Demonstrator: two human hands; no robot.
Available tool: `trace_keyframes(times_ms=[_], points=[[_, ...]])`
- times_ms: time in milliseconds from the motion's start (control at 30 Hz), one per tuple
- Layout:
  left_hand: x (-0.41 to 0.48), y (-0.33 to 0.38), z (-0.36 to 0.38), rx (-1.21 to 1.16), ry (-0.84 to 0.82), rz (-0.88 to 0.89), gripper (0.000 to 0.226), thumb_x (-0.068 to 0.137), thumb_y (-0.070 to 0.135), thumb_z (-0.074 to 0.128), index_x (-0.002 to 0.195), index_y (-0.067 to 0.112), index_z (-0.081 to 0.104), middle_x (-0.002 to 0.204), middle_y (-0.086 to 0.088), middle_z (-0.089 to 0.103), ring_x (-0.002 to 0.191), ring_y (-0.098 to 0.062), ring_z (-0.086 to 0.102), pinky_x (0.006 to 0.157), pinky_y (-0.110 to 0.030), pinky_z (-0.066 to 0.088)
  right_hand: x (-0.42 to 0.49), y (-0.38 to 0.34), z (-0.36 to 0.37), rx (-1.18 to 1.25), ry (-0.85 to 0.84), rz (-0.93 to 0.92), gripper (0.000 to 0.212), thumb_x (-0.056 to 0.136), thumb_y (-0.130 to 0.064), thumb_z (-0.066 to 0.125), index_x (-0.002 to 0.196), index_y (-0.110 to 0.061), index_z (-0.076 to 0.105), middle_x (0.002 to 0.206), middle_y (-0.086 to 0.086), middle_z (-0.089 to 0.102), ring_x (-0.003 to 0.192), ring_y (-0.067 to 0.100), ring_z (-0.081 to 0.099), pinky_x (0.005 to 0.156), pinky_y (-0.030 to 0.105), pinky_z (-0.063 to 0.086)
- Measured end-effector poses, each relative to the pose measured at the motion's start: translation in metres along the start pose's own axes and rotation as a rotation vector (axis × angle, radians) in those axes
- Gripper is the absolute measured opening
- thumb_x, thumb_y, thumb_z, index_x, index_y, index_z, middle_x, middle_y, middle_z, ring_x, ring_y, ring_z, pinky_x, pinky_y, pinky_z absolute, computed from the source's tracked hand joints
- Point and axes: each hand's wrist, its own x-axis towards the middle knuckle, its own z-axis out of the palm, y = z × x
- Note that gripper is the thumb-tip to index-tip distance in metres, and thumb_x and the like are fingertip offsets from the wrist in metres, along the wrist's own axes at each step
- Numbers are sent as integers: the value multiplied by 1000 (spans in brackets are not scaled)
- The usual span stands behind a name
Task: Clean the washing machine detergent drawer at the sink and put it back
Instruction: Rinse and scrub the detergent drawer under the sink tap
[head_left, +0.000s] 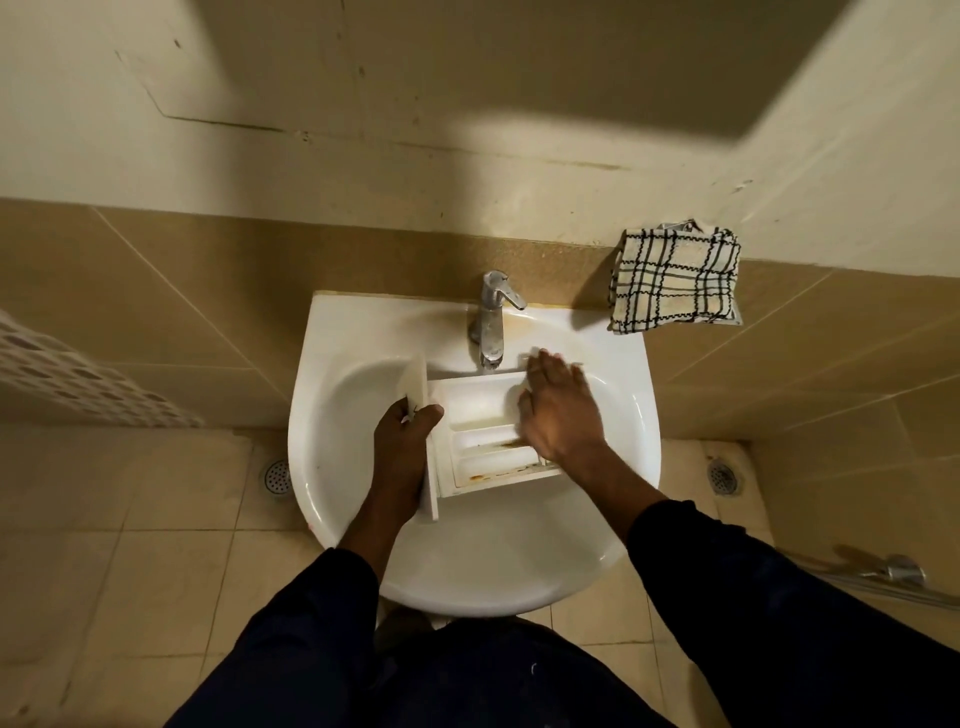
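Note:
The white detergent drawer lies across the white sink, under the chrome tap. Its flat front panel stands on edge at the left, and brown stains mark its near compartments. My left hand grips that front panel, thumb on the drawer side. My right hand lies flat over the drawer's right end with fingers stretched toward the tap; it looks slightly blurred. I cannot tell whether water runs from the tap.
A black-and-cream checked cloth hangs at the ledge right of the sink. A perforated white basket shows at the left edge. Floor drains sit on the tiled floor either side. A chrome hose fitting is at lower right.

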Motion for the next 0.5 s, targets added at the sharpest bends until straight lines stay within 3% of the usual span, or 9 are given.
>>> trace_keyframes(times_ms=[167, 367, 500], points=[[-2, -7, -7, -39, 21, -19, 50, 65, 38, 71, 105, 8, 65, 105, -16, 70, 95, -36, 67, 89, -53, 54, 3, 3, 0, 28, -9, 170, 63, 98, -31, 29, 151, -1, 13, 159, 17, 15, 147, 29, 13, 120, 40, 7], [-4, -8, -3, -29, 25, -8, 35, 71, 31, 68, 98, 8, 65, 90, -11, 68, 84, -30, 65, 79, -44, 53, -10, -57, 11, 61, -2, -68, 63, 95, -33, 25, 149, -1, 24, 154, 22, 26, 145, 33, 20, 120, 42, 11], [-6, -11, -16, -27, 55, 7, 61, 65, 43, 70, 115, 8, 64, 105, -16, 69, 95, -35, 67, 84, -48, 56, -11, -39, 9, 38, 12, -115, 65, 92, -33, 18, 150, -4, 22, 156, 17, 24, 146, 29, 20, 120, 41, 8]])
